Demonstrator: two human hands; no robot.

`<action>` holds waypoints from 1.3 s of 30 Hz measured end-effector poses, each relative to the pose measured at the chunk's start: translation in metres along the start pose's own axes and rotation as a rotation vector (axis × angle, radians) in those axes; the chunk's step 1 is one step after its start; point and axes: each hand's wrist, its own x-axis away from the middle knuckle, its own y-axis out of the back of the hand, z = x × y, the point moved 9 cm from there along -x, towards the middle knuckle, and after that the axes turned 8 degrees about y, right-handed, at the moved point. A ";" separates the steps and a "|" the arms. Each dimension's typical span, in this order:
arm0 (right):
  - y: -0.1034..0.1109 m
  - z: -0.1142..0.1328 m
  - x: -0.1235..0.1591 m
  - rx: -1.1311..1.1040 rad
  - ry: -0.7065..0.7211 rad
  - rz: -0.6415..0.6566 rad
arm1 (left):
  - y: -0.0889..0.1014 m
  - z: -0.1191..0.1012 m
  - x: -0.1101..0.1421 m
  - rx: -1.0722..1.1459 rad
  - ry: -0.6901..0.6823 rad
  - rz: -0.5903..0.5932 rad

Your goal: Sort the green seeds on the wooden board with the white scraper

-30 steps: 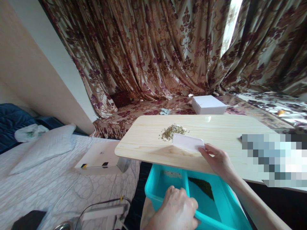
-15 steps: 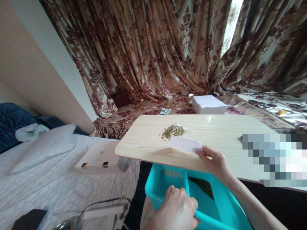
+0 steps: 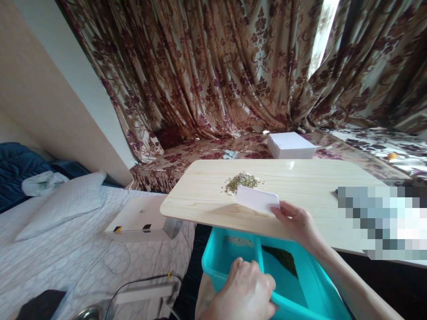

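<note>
My right hand [image 3: 302, 226] pinches a flat white plastic scraper [image 3: 257, 199] over the pale wooden tabletop [image 3: 300, 182]. The scraper's far edge sits right beside a small heap of greenish-yellow grains [image 3: 241, 182]. My left hand [image 3: 245, 291] is closed around the near rim of a turquoise divided bin [image 3: 313, 289], held just below the table's front edge. The bin's right compartment holds dark green grains [image 3: 283, 260]; the left compartment has a thin pale layer [image 3: 238, 242].
A white box [image 3: 291, 145] lies on the patterned fabric behind the table, under heavy floral curtains [image 3: 216, 66]. To the left is a bed with a white pillow [image 3: 63, 204], a flat white box [image 3: 136, 218] and a cable. A blurred patch covers the table's right side.
The scraper has slid a little to the left and farther onto the table, closer to the grain heap. My left hand and the bin have stayed put.
</note>
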 end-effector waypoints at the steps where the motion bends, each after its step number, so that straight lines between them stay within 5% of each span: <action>1: -0.001 -0.001 0.000 -0.001 -0.005 -0.002 | 0.000 0.000 0.000 0.001 -0.003 -0.004; 18: -0.036 0.019 -0.003 -0.047 0.065 0.153 | 0.002 0.002 0.001 0.015 0.014 0.015; 39: -0.042 0.045 0.014 -0.123 0.143 0.291 | 0.008 0.000 0.003 -0.004 0.016 -0.010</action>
